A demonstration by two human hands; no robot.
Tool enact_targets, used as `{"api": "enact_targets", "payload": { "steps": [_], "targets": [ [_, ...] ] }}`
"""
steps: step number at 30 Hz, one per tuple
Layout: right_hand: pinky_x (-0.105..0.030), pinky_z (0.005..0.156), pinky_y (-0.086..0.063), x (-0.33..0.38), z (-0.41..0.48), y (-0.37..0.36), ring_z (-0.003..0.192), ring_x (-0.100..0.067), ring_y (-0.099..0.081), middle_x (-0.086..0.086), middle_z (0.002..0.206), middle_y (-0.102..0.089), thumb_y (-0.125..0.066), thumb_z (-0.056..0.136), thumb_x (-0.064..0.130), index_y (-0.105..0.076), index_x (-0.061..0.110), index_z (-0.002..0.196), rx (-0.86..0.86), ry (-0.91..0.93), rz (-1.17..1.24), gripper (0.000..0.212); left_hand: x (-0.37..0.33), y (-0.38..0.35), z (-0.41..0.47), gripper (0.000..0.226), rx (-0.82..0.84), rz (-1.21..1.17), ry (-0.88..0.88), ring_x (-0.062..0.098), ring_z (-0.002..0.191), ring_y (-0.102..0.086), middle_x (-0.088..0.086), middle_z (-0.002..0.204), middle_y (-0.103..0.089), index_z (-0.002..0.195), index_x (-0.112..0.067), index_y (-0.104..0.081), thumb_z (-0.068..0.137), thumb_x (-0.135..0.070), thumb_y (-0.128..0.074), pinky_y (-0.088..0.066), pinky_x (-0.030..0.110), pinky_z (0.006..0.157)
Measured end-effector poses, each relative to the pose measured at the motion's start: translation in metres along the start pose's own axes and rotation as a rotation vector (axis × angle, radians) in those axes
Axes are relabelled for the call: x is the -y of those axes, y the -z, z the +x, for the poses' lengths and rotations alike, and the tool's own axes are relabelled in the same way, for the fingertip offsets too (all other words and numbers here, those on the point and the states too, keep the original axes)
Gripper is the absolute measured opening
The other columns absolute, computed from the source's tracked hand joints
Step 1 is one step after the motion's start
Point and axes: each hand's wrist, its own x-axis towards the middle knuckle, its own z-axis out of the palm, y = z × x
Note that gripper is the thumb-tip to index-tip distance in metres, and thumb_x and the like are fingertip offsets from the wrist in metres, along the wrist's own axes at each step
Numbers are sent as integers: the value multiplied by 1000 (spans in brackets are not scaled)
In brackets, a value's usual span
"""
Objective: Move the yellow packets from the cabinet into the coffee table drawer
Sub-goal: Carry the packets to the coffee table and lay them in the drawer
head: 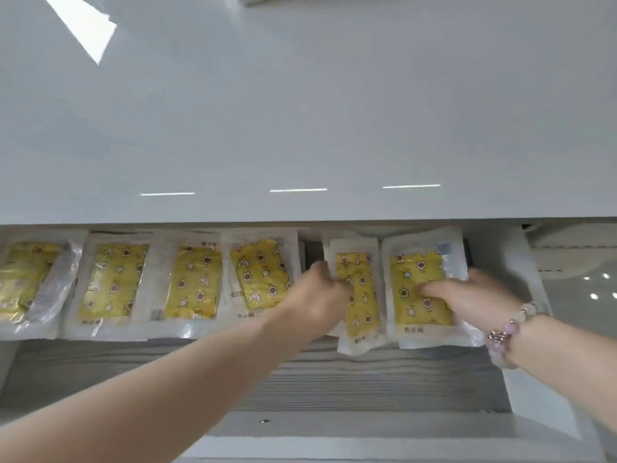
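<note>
Yellow packets (195,284), each sealed in a clear-edged pouch printed with stars and moons, are lying in a row of six along the far side of the open drawer (133,372). Their far ends are sitting under the edge of the glossy white worktop (300,111).

- Drawer: the grey wood-grain floor is showing bare on the near side. The four packets on the left are lying side by side, edges touching or slightly overlapping. The leftmost one is partly covered by a loose flap of clear film.
- Left hand (317,289): it is reaching in from the lower left, with fingers curling round the left edge of the fifth packet (362,295) and gripping it. This packet is sitting a little nearer than the row, its near end sticking out over the bare floor.
- Right hand (474,292): it is lying on the sixth packet (419,279) at the right end of the row, fingers stretched out fairly flat and pressing on its face. Motion blur is hiding the thumb. A bracelet (510,325) of pale beads is sitting on the wrist.
- The fifth and sixth packets are lying just beside each other, edges touching.
</note>
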Motion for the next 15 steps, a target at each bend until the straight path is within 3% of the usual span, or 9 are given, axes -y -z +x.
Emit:
{"api": "enact_targets", "payload": {
  "steps": [3,6,8,10,12,15],
  "targets": [
    [-27,51,-41,5,10,-6,77,-24,-61,-9,93,-64,-72,80,34,-60,2,109,-39,54,-56,45,-2,-1,2,18,-23,158,-107,8,59,-41,-2,77,-44,113,-11,-41,98,-21,-42,-31,17,41],
    [-26,55,-39,15,14,-14,69,-22,-55,-7,76,-55,-74,79,31,-59,0,95,-65,136,-152,38,4,5,14,17,-115,255,-200,12,59,-46,4,79,-53,106,-4,-54,93,-14,-48,-37,18,44],
    [-26,57,-40,18,15,-18,66,-20,-52,-4,71,-49,-74,80,30,-54,4,88,-75,189,-166,34,10,11,18,23,-202,319,-248,11,64,-51,3,82,-54,110,-5,-48,89,-12,-53,-41,19,46],
    [-21,47,-42,16,15,-21,54,-15,-51,-1,68,-45,-73,80,32,-51,8,80,-83,231,-177,33,15,14,18,44,-286,388,-291,10,68,-50,2,82,-49,123,-8,-33,86,-10,-58,-39,19,45],
    [-14,27,-30,13,16,-23,27,-6,-45,-1,69,-45,-72,81,34,-49,9,80,-83,241,-204,35,17,13,16,57,-370,495,-373,11,68,-47,0,79,-45,130,-9,-25,85,-8,-58,-39,20,46],
    [-12,23,-24,10,12,-21,15,-3,-34,-2,75,-48,-73,81,33,-51,6,91,-94,234,-210,35,17,5,11,58,-422,673,-443,20,79,-49,3,94,-45,132,-12,-25,86,-7,-59,-41,27,61]
  ]
}}
